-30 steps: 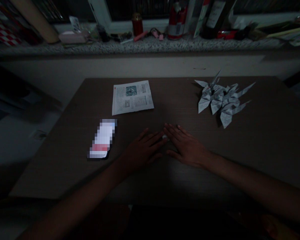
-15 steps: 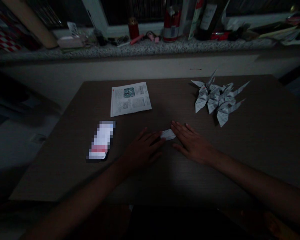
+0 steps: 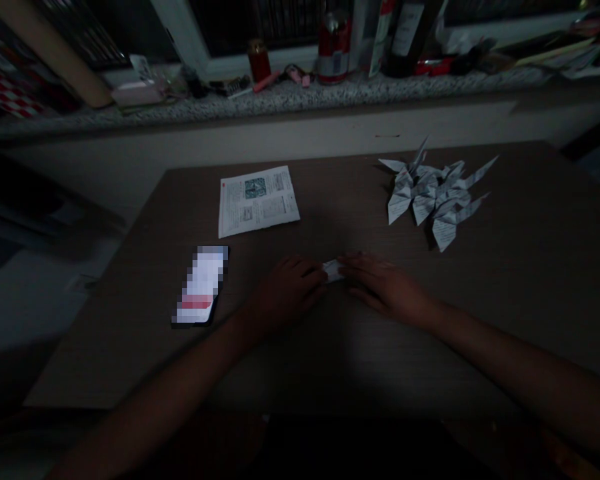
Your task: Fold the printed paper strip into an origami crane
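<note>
A small folded piece of printed paper (image 3: 333, 270) lies on the dark wooden table (image 3: 530, 280) between my two hands. My left hand (image 3: 285, 293) rests on the table with fingers curled, its fingertips on the paper's left end. My right hand (image 3: 385, 287) lies low over the paper's right end, fingers bent down onto it. Most of the paper is hidden under the fingers.
A printed sheet (image 3: 257, 200) lies flat at the back left. A phone (image 3: 200, 285) with a lit screen sits left of my hands. A pile of several folded paper cranes (image 3: 433, 193) stands at the back right. A cluttered stone ledge (image 3: 290, 97) runs behind the table.
My hands drew apart and showed the folded paper, then closed in on it again. Fingers that lay flat are now curled onto the paper's ends.
</note>
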{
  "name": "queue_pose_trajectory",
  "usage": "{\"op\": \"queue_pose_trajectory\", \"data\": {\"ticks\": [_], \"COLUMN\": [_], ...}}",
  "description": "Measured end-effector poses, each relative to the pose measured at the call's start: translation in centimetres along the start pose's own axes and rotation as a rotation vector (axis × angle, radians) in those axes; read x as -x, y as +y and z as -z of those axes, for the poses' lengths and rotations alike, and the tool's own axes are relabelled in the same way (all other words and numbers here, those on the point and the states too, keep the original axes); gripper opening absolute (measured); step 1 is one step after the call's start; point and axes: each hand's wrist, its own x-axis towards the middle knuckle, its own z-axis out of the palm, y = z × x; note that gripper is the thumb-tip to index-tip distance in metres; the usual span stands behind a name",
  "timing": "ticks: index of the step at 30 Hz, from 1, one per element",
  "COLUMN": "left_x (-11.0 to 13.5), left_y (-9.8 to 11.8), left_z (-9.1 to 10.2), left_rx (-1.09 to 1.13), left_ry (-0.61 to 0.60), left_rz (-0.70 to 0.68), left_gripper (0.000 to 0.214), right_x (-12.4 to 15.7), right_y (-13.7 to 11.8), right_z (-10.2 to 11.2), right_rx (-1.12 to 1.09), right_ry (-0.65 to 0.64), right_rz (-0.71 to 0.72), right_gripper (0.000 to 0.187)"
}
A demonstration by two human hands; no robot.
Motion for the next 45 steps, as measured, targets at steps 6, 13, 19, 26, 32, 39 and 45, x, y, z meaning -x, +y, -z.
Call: {"op": "queue_pose_trajectory", "data": {"ticks": [6, 13, 19, 26, 32, 39, 45], "left_x": [-0.2, 0.1, -0.1, -0.3, -0.5, -0.8, -1.0], "left_y": [-0.3, -0.8, -0.6, -0.5, -0.6, -0.2, 0.1], "left_z": [-0.7, -2.1, -2.3, -2.3, -2.2, -1.8, -1.8], "left_rx": [-0.012, 0.093, 0.158, 0.197, 0.267, 0.339, 0.342], "left_ry": [0.023, 0.14, 0.188, 0.207, 0.19, 0.177, 0.188], "left_rz": [0.023, 0.065, 0.088, 0.091, 0.111, 0.19, 0.213], "left_gripper": [0.029, 0.024, 0.021, 0.018, 0.016, 0.017, 0.014], "right_x": [-0.1, -0.4, -0.7, -1.1, -1.3, -1.9, -1.9], "right_y": [-0.1, 0.1, 0.2, 0.3, 0.4, -0.2, 0.2], "right_z": [0.0, 0.1, -0.1, -0.5, -0.7, -0.4, -1.0], "right_rx": [0.015, 0.006, -0.023, -0.057, -0.102, -0.166, -0.115], "right_ry": [0.012, 0.039, 0.073, 0.118, 0.154, 0.173, 0.183], "right_rz": [-0.012, -0.006, -0.025, -0.063, -0.082, -0.123, -0.118], "right_gripper": [0.037, 0.029, 0.024, 0.017, 0.016, 0.021, 0.023]}}
